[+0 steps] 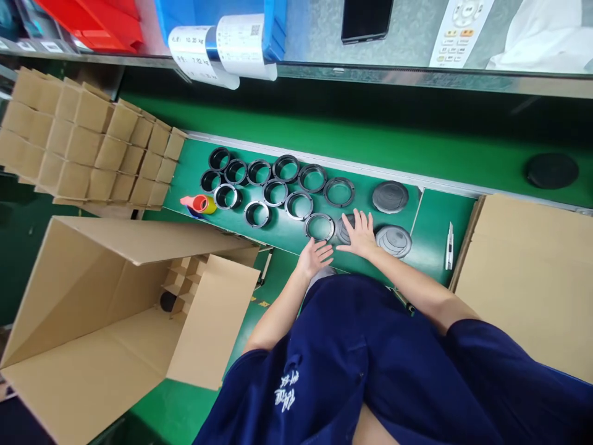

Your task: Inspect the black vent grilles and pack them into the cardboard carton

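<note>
Hands, left (315, 256) and right (360, 235), open near black rings (299, 206); label (191, 44) reading "10.35 kg".

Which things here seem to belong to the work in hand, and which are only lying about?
Likely in the work:
black rings
dark grey discs, one under the right hand
open carton, perhaps

Likely just lying about:
phone
remote control
crumpled white material
utility knife, perhaps only set aside

Your way is open over the bare green strip (287, 241) near the table's front edge; black rings (299, 206) (upright-walled) block the middle.
</note>
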The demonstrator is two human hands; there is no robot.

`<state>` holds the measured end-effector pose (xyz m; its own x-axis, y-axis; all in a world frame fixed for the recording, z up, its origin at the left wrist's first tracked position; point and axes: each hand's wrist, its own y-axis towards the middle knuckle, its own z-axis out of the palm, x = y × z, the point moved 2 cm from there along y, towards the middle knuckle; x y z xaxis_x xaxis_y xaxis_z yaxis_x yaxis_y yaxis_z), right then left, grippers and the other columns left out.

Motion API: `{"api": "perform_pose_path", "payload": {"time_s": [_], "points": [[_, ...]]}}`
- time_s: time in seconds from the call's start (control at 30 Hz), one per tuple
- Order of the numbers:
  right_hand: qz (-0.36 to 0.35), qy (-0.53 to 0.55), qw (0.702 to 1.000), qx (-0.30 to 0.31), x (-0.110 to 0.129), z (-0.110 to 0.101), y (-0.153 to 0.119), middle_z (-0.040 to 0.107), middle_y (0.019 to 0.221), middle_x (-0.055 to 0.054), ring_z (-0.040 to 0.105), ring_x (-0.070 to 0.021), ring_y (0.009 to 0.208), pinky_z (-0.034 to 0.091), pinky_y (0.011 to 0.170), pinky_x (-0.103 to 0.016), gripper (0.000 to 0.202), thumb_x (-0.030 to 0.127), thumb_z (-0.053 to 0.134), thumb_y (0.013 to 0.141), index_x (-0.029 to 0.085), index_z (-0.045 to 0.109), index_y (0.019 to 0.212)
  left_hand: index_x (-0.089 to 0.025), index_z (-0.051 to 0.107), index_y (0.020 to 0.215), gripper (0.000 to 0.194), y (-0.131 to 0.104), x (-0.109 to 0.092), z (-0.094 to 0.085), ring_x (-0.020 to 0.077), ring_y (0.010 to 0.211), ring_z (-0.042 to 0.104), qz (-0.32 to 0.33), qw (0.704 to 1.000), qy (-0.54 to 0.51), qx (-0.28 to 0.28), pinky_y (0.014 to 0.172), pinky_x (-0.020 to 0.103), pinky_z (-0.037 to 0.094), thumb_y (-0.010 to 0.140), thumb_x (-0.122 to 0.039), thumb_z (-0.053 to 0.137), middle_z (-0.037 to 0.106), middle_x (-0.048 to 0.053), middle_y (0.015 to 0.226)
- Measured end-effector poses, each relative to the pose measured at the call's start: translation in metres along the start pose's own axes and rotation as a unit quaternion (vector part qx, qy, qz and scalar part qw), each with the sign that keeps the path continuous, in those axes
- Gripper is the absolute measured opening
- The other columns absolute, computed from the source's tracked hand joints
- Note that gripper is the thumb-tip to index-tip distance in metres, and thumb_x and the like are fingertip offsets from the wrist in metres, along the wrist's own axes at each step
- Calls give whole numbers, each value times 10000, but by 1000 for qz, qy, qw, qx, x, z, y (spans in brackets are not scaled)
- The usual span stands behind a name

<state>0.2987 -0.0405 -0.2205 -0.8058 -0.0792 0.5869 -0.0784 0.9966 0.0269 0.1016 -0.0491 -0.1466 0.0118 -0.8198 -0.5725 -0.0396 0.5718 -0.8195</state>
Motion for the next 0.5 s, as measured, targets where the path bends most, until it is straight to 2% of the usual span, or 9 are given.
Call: {"api": "perform_pose_path", "payload": {"time_s": [0.1,0.2,0.27,0.3,0.37,0.4,0.47,0.5], "points": [[-6,27,997,-69,12,-5,8,65,1724,-207,59,-432,1581,69,1240,-664,905,594,536,969,127,208,1671,-166,696,938,321,-4,6,-8,236,903,713,54,989,109,-87,863,407,583,893,-475,621,736,142,985],[-17,43,998,-49,28,3,14,218,1695,-208,151,-371,1582,102,1266,-610,765,468,528,996,96,317,1631,-198,674,916,214,-4,4,4,226,943,689,117,969,190,-110,906,381,557,843,-399,666,713,89,956],[-21,56,998,-26,26,7,24,273,1679,-197,204,-342,1574,135,1275,-574,733,446,557,986,88,375,1599,-206,689,976,230,4,-5,21,267,1092,665,213,925,300,-95,1003,422,524,856,-396,646,714,109,1066],[-17,62,997,-31,17,5,30,270,1685,-177,206,-328,1575,139,1278,-563,724,450,556,989,104,378,1600,-198,700,1049,277,9,-9,32,299,1200,630,279,882,374,-76,1066,459,489,873,-399,628,706,136,1171],[21,69,995,-76,-28,-16,38,259,1698,-134,189,-312,1580,124,1280,-565,689,452,530,1002,156,379,1606,-166,669,1265,429,21,-13,56,356,1412,491,403,751,522,-30,1170,543,392,922,-407,575,612,190,1420],[63,74,989,-108,-63,-34,37,271,1696,-126,187,-313,1578,115,1279,-572,658,437,512,1009,170,394,1598,-147,619,1368,503,26,-12,66,377,1487,402,441,684,581,-8,1195,584,347,947,-412,546,537,206,1518],[200,98,957,-187,-154,-83,24,327,1665,-166,211,-326,1561,109,1273,-574,596,391,483,1007,130,465,1543,-127,521,1493,584,35,-5,79,399,1558,276,464,591,660,19,1209,637,296,984,-414,498,426,211,1615],[279,127,924,-231,-206,-110,13,352,1639,-210,229,-329,1548,120,1273,-553,587,375,466,1005,73,488,1508,-131,500,1516,588,37,-2,82,399,1564,265,466,557,687,27,1207,649,292,997,-407,479,416,208,1623]]}}
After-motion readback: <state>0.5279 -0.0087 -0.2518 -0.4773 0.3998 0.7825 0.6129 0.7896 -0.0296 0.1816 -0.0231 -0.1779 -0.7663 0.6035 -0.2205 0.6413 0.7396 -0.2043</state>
